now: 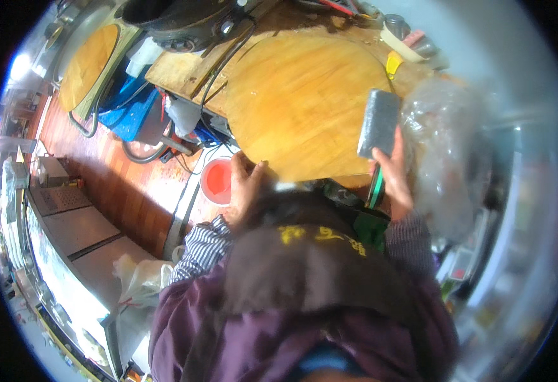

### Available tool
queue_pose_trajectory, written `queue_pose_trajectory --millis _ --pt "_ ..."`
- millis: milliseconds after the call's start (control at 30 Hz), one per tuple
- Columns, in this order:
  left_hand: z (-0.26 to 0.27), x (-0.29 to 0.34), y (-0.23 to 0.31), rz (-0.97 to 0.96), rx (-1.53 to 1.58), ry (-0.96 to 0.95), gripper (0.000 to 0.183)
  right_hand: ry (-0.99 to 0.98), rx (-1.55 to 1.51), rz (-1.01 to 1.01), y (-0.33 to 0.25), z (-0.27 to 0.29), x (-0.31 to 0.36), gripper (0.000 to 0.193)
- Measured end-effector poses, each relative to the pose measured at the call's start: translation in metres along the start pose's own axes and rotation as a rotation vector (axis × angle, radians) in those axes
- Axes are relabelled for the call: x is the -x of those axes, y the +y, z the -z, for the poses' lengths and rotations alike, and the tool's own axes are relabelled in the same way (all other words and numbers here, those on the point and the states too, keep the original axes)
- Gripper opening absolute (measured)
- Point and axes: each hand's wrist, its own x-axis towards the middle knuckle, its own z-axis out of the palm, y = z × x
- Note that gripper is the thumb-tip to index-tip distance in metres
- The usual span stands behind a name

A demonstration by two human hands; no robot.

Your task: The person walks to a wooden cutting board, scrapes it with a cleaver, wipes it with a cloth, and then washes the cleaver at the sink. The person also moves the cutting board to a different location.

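A large round wooden board [304, 102] lies on the worktable in front of me. My right hand [390, 172] is at its right edge, closed round a cleaver [378, 122]. The broad grey blade points away from me over the board's edge, and a green and black handle shows below my fingers. At the board's near left edge is my left hand [246, 188], thumb and fingers apart, with nothing seen in it. Its fingertips are at the rim; whether they press on it I cannot tell. Beside that hand, lower down, stands a container with red inside [216, 181].
A dark pan-like appliance [180, 22] with a cable stands behind the board at the left. Clear plastic bags [441, 146] bulge at the right, near a yellow object [393, 63]. Another round board [89, 67] and a blue crate-like thing [129, 108] are at the far left.
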Motion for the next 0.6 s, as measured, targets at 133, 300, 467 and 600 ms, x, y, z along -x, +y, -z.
queue_pose_trajectory --millis 133,300,467,600 --pt "-0.002 -0.003 0.006 -0.006 0.069 -0.025 0.071 0.203 0.016 -0.064 -0.01 0.017 -0.04 0.081" --pt "0.003 -0.01 0.002 -0.106 0.055 -0.079 0.084 0.251 -0.036 -0.08 -0.013 0.008 -0.069 0.083" --pt "0.005 -0.014 -0.001 -0.141 0.0 -0.1 0.086 0.292 -0.009 -0.09 -0.014 0.005 -0.081 0.084" --pt "0.006 -0.013 0.004 -0.094 0.033 -0.127 0.089 0.325 -0.002 -0.077 -0.013 0.004 -0.083 0.084"
